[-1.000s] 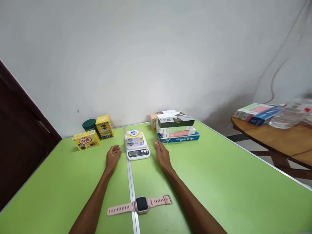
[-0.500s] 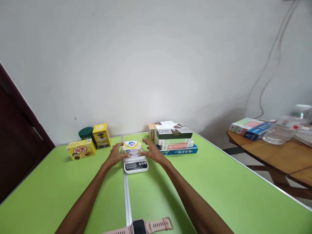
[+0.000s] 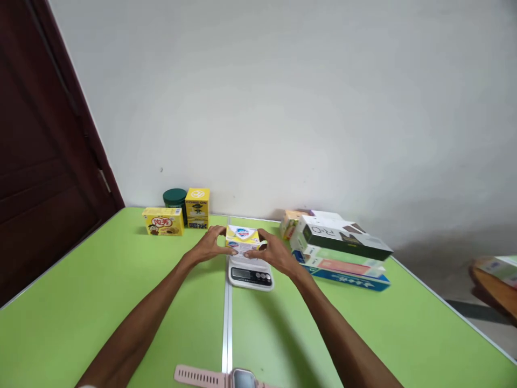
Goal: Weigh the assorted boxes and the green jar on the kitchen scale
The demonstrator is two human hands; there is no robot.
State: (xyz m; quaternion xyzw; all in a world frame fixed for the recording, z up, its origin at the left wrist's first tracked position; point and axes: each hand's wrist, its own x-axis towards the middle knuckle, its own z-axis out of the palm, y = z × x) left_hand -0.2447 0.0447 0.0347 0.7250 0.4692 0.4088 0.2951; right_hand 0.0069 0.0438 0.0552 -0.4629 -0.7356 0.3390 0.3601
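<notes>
A yellow and white soap box (image 3: 242,235) is between my two hands, over the platform of a white kitchen scale (image 3: 251,276). My left hand (image 3: 210,245) grips its left end, thumb on the front and fingers behind. On the right end, my right hand (image 3: 274,250) grips in the same way. Whether the box still rests on the platform or is just above it, I cannot tell. The scale's dark display and round buttons face me.
Toward the back left stand a yellow snack box (image 3: 163,221), a green-lidded jar (image 3: 175,197) and a yellow carton (image 3: 197,208). Stacked boxes (image 3: 343,250) lie to the right. A pink-strapped smartwatch (image 3: 243,378) lies at the near edge of the green table (image 3: 181,323).
Both hands have closed from loosely around the soap box onto its ends. My view has turned left, so everything sits further right in the picture.
</notes>
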